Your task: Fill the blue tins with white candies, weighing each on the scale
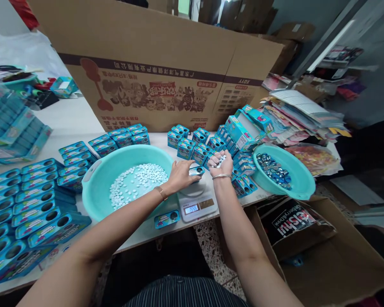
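With the left hand (181,175), pinching a small blue box (196,171) between thumb and fingers at the plate of the white scale (198,209). With the right hand (222,164), in a cupped, palm-up grip, holding white candies (223,159) near the box, between two and three o'clock. On the counter (77,119), from the scale: toward ten o'clock, a large turquoise basin (97,192) of white candies; toward two, a smaller basin (297,179) of shiny discs (277,172); toward twelve, a cardboard carton (179,42).
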`<state>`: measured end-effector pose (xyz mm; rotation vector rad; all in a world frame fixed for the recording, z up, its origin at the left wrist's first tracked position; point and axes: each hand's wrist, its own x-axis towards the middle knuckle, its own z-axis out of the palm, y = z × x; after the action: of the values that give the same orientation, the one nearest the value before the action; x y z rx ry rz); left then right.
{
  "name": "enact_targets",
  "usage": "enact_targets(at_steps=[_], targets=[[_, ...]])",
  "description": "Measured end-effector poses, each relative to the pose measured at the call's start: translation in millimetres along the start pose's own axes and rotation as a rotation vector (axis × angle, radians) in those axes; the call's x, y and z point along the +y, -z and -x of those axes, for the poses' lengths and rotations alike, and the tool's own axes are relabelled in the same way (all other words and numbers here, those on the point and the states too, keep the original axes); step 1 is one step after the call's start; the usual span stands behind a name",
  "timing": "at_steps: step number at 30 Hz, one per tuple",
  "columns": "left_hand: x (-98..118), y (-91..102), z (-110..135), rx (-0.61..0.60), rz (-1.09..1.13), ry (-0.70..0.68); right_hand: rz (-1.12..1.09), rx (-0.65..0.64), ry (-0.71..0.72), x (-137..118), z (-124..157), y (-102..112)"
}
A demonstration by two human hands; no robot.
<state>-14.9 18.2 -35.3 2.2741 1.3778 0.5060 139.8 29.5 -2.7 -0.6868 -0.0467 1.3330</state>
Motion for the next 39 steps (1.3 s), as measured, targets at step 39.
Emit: enact_targets(at_steps=[39], targets=[[-2,120.8,35,0.271,0.161,-0.117,-0.219,-0.099,-0.388,41,37,19]])
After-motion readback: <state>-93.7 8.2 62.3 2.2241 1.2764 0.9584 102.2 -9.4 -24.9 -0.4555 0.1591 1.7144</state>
